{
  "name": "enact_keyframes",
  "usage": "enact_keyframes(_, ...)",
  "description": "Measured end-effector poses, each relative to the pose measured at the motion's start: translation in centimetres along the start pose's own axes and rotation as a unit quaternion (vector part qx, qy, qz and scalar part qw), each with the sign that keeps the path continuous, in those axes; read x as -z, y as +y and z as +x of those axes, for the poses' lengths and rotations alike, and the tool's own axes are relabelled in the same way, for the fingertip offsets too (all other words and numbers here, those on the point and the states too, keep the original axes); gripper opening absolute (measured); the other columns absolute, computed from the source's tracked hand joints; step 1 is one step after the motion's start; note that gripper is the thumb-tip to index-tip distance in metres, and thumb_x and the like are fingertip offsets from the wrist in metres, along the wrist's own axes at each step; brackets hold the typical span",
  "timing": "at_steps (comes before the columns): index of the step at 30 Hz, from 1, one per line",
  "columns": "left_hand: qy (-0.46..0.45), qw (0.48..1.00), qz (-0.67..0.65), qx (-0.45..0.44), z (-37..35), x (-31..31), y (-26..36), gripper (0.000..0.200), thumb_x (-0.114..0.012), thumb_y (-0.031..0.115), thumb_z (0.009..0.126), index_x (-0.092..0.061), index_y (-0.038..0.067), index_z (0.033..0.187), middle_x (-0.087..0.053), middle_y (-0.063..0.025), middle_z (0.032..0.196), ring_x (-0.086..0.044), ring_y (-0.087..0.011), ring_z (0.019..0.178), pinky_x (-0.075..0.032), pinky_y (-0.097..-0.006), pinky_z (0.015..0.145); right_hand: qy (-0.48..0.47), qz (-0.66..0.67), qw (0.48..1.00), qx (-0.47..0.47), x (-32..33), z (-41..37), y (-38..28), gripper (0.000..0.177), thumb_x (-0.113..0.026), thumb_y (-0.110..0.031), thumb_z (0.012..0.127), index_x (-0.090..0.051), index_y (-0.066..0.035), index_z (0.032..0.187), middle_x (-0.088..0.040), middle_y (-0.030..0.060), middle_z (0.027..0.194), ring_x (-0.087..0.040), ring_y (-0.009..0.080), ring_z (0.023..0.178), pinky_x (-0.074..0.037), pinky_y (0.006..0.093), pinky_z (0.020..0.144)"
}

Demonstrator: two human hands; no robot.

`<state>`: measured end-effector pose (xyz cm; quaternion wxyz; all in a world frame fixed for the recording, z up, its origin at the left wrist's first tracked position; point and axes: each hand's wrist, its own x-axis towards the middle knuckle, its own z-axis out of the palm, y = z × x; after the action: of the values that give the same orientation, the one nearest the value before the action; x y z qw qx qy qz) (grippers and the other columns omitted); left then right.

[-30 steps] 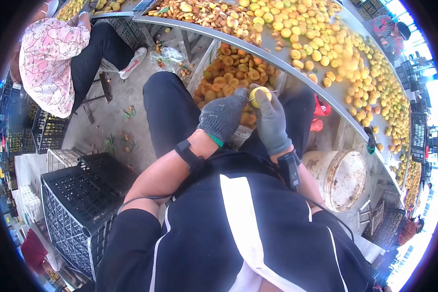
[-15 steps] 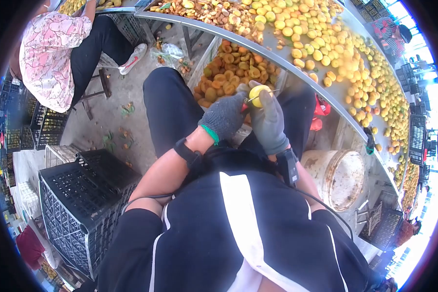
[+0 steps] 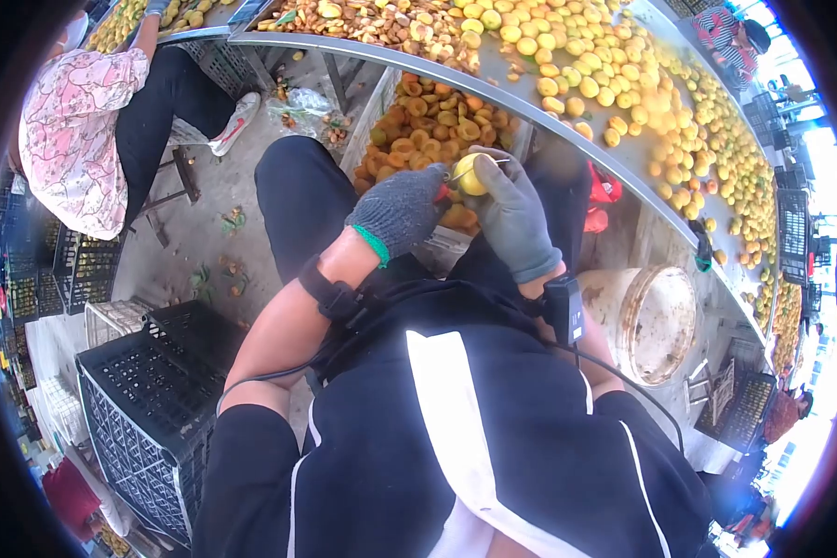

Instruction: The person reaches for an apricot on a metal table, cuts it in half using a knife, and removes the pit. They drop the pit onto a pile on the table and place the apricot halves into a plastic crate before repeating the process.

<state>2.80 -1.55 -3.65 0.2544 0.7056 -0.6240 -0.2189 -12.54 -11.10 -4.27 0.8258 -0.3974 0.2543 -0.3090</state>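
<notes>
The person is working on a single apricot [image 3: 470,179] held up between the knees, over a crate [image 3: 378,100] of halved apricots [image 3: 425,121]. The right hand [image 3: 521,232], in a smooth grey glove, is holding the fruit, its fingers pinching it between thumb and fingertips. The left hand [image 3: 398,212], in a knitted glove with a green cuff, is curling its fingers around the red handle [image 3: 442,192] of a thin metal tool, whose shaft [image 3: 503,161] is crossing the fruit and showing past its far side. Whether the metal is passing through the flesh or only lying against it, the view is not telling.

The step in hand is seemingly the tool being worked on the whole fruit. From this position, the next move is calling for a firm but gentle pinch on the right, with the fingertips keeping clear of the metal point, while the left is guiding the handle under control.

Beyond the knees, the table [image 3: 498,90] is carrying whole apricots [image 3: 581,86] and a heap of smaller brownish pieces [image 3: 372,28]. A co-worker [image 3: 79,130] is sitting off to the left, well apart from the apricot being handled.
</notes>
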Motion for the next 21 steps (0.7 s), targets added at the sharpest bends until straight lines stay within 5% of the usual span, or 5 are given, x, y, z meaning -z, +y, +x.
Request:
enact_keyframes(6, 0.033, 0.998, -0.058, 0.018, -2.3, 4.5, 0.1, 0.023, -0.061, 0.023, 0.09, -0.058, 0.005, 0.104, -0.065, -0.0217, 0.087, -0.063, -0.0402, 0.085, -0.049, -0.0471, 0.072, 0.113, 0.137, 0.983, -0.051, 4.7, 1.3, -2.4, 0.042, -0.057, -0.04, 0.097, -0.057, -0.004, 0.119, -0.063, 0.0124, 0.109, -0.061, 0.0174, 0.083, -0.051, 0.0258, 0.065)
enact_keyframes(10, 0.04, 0.989, -0.124, 0.073, -2.9, 6.1, 0.9, 0.025, -0.066, 0.022, 0.089, -0.062, 0.003, 0.105, -0.066, -0.0202, 0.087, -0.064, -0.0379, 0.083, -0.049, -0.0422, 0.071, -0.027, 0.208, 0.968, -0.135, 3.5, -0.4, -4.2, 0.049, -0.052, -0.037, 0.099, -0.048, -0.002, 0.132, -0.06, 0.016, 0.119, -0.062, 0.0181, 0.08, -0.052, 0.0262, 0.067)
enact_keyframes(12, 0.038, 0.981, -0.161, 0.104, -2.7, 6.2, 1.5, 0.024, -0.068, 0.021, 0.088, -0.062, 0.003, 0.104, -0.066, -0.0193, 0.086, -0.065, -0.0354, 0.082, -0.05, -0.0402, 0.072, -0.084, -0.013, 0.993, -0.087, 3.0, -0.8, -4.6, 0.048, -0.054, -0.032, 0.098, -0.045, -0.001, 0.134, -0.06, 0.0168, 0.121, -0.062, 0.0182, 0.083, -0.052, 0.0264, 0.068)
enact_keyframes(19, 0.03, 0.98, -0.176, 0.087, -2.3, 5.0, 3.1, 0.024, -0.068, 0.02, 0.088, -0.062, 0.003, 0.103, -0.067, -0.0185, 0.085, -0.066, -0.0348, 0.081, -0.051, -0.0391, 0.072, -0.119, -0.121, 0.983, -0.07, 0.8, -2.3, -6.0, 0.041, -0.064, -0.02, 0.09, -0.051, -0.004, 0.126, -0.06, 0.0077, 0.11, -0.059, 0.0119, 0.086, -0.049, 0.0222, 0.07)
enact_keyframes(21, 0.03, 0.981, -0.179, 0.074, -2.4, 4.5, 3.0, 0.024, -0.068, 0.02, 0.088, -0.062, 0.002, 0.102, -0.067, -0.0188, 0.085, -0.066, -0.0368, 0.081, -0.051, -0.0393, 0.071, -0.067, -0.297, 0.953, -0.01, -0.7, -3.6, -6.5, 0.043, -0.07, -0.01, 0.083, -0.054, -0.003, 0.122, -0.058, 0.0034, 0.108, -0.057, 0.0102, 0.093, -0.048, 0.023, 0.079)
